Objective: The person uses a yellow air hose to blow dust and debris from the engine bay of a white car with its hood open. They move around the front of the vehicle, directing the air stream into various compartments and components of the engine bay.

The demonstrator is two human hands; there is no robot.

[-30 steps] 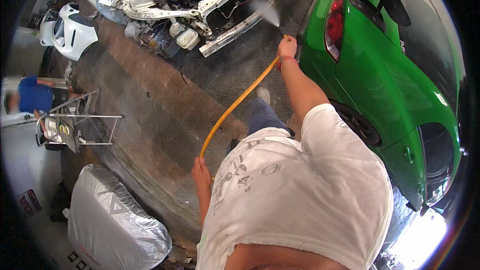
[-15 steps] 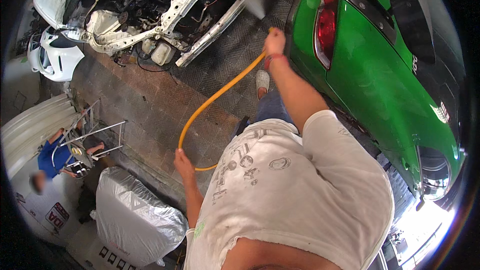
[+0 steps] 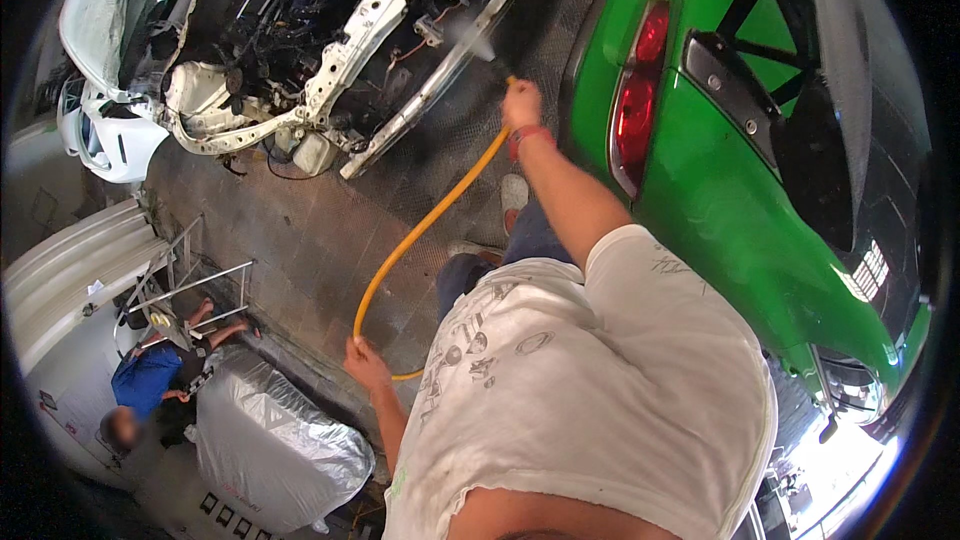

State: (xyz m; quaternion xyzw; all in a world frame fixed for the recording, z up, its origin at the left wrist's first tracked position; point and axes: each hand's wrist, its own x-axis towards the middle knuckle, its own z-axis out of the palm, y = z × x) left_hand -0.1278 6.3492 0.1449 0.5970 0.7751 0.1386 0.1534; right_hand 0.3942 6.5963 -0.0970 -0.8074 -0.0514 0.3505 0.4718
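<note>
The yellow hose (image 3: 420,227) is in the middle of the picture. Its long way goes slanting, from low on the left to high on the right, with a soft bend. The right hand (image 3: 521,105), above the middle, is wrapped around the top end, and a little tip sticks out past the fingers. The left hand (image 3: 367,365), lower and more to the left, has its fingers curled around the hose too, near where it bends back toward the white shirt (image 3: 590,370).

From the tip, white spray (image 3: 473,43) shoots up and left, toward the long pale bar (image 3: 425,95) on the stripped car (image 3: 345,60) at the upper left. The right hand is much nearer to that bar than the left one. I can't tell if the spray hits it. The green car (image 3: 720,190) is on the other side, at the right of the picture
</note>
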